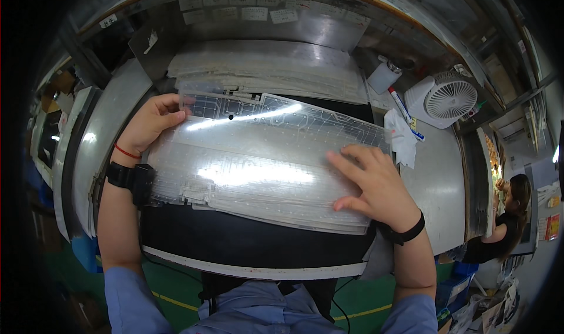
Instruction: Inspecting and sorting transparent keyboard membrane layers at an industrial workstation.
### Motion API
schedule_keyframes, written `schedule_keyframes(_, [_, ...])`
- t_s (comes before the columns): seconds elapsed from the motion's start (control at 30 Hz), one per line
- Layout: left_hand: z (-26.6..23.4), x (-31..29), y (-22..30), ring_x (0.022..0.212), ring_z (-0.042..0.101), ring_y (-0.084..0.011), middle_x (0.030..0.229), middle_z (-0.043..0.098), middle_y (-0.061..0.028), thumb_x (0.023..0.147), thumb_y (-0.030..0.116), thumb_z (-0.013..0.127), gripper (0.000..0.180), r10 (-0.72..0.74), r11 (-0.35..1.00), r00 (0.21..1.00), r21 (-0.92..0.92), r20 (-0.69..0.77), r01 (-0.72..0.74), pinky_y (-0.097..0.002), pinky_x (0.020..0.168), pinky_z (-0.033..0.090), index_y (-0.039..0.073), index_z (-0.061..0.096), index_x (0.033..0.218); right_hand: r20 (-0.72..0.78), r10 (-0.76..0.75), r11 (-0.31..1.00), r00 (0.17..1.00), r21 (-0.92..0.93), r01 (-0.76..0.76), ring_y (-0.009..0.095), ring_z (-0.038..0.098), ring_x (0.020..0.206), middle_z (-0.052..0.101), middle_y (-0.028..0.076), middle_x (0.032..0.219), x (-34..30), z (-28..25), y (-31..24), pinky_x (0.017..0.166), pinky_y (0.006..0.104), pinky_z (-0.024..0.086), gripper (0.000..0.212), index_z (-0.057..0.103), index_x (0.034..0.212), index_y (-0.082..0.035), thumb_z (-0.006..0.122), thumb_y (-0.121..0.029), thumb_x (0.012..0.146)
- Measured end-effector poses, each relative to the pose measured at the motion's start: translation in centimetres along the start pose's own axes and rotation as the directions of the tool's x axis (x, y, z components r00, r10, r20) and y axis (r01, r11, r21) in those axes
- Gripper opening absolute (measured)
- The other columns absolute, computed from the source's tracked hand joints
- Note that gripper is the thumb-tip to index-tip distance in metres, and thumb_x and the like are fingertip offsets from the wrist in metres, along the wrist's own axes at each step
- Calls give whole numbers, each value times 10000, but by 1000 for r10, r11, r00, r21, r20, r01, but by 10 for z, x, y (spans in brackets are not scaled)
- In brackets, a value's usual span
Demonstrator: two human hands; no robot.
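1. Hands at centre: the left hand, upper left of frame, pinches the corner of a clear sheet; the right hand, right of centre, is spread with nothing clasped, and whether its fingertips touch the sheet cannot be told.
2. The sheet, marked with fine lines, spans mid-frame above a stack of similar sheets; a corner grip likely leaves most of its face uncovered.
3. Glare washes out the middle, hiding markings and where one layer ends.
4. Beneath, a black mat probably cushions the stack and sets off its see-through edges.
5. Upper right, a fan, a bottle and a marker sit at the side of the surface, seemingly within reach.
6. Far right, a co-worker is partly cut off by equipment.
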State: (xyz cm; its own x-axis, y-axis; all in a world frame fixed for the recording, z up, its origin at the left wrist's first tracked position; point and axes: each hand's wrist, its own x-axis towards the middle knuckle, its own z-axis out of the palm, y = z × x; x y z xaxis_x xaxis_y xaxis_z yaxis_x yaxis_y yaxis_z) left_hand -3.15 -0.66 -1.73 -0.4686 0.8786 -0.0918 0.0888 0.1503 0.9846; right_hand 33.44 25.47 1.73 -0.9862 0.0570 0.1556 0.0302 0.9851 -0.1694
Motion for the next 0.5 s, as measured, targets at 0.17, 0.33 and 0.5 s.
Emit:
schedule_keyframes(0.17, [-1, -2, 2, 921, 619, -92, 1016, 684, -45, 926, 73, 626, 317, 2, 998, 1000, 67, -12, -2, -233, 876, 488, -21, 603, 1228, -81, -47, 998, 996, 40, 50, 319, 538, 1061, 561, 120, 1215, -1, 1, 7, 900, 409, 413, 539, 671, 1106, -138, 698, -535, 742])
schedule_keyframes(0.33, [-2, 1, 0, 931, 604, -89, 1029, 671, -25, 936, 90, 613, 254, 46, 999, 997, -25, -66, -48, -243, 888, 477, -3, 626, 1173, -550, 222, 969, 805, 219, -117, 257, 589, 947, 633, 112, 1043, -11, 6, 40, 813, 319, 453, 245, 652, 982, -50, 710, -253, 857])
schedule_keyframes(0.5, [-14, 2, -4, 904, 588, -80, 991, 659, -4, 951, 110, 588, 186, 45, 986, 983, -151, -180, -73, -234, 870, 466, 36, 643, 1112, -321, 703, 570, 634, 788, -233, 94, 548, 842, 623, 12, 914, -11, 14, 61, 732, 242, 432, 139, 634, 930, -22, 625, -160, 945])
